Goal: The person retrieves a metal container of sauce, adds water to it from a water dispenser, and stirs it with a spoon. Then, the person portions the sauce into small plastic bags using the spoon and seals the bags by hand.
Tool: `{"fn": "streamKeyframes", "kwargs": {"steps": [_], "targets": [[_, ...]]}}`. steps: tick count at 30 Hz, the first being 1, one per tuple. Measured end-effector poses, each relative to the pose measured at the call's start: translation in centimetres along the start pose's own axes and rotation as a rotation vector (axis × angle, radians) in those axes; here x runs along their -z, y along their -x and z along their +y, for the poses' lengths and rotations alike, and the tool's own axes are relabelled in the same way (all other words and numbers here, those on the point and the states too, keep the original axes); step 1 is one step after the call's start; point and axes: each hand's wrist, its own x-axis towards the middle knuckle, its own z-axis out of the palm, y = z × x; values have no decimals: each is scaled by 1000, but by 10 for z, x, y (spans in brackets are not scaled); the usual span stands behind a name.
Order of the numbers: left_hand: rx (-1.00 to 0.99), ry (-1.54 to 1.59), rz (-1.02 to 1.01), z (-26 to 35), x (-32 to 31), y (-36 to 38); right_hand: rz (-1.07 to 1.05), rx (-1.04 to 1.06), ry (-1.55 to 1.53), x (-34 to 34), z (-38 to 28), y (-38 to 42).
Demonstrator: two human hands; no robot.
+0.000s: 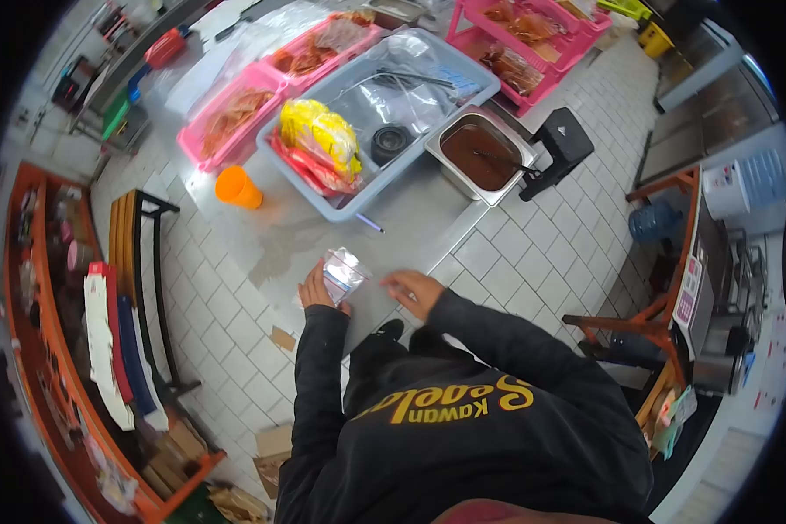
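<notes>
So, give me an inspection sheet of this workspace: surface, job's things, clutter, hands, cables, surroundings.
Surface: metal table, shiny, with a darker, possibly wet patch.
Job's things: small clear packet; contents unclear.
Clutter: blue-grey tub, orange cup, pen, metal pan of brown sauce, pink trays.
Hands: left hand holds the packet; right hand is beside it, fingers curled.
Cables: nothing seen.
Surroundings: tiled floor, orange shelf at left, blue water bottle at right.

The packet is silvery with a blue stripe; the cup is orange, the tub grey-blue, the baskets pink, the sauce reddish brown. The shirt is black with yellow lettering, the floor pale with darker gridlines.
</notes>
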Motion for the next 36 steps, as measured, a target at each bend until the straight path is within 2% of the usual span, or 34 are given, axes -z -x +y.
{"fn": "streamKeyframes", "kwargs": {"steps": [1, 2, 3, 6, 9, 13, 15, 17, 19, 21, 23, 24, 25, 30, 36], "targets": [[23, -10, 10, 7, -4, 9, 94, 184, 57, -7, 13, -13], [8, -29, 4, 13, -8, 16, 147, 278, 189, -14, 30, -25], [-10, -48, -5, 20, -10, 22, 133, 290, 176, -20, 42, -33], [73, -61, -9, 42, -18, 30, -47, -96, -154, -27, 50, -41], [97, -56, 58, 45, -22, 32, -76, -194, -249, -21, 41, -39], [66, -34, 144, 52, -20, 33, -131, -183, -289, -15, 38, -39], [47, -27, 169, 51, -19, 33, -173, -251, -266, -13, 33, -39], [41, -6, 187, 45, -23, 33, -123, -221, -301, -22, 41, -40], [-5, 1, 262, 37, -27, 33, -141, -324, -423, -31, 52, -45], [-6, 83, 292, 33, -28, 31, -101, -195, -393, -35, 57, -46], [-11, 76, 227, 37, -17, 31, -130, -264, -455, -37, 56, -47], [-14, 77, 184, 41, -9, 29, -147, -291, -391, -35, 52, -49], [71, 66, 35, 37, -8, 26, -162, -321, -329, -36, 50, -49], [-118, 48, 13, 29, 7, 13, -246, -325, -155, -50, 57, -61], [-214, 57, 82, 11, 7, 3, -193, -242, -320, -49, 78, -70]]}}
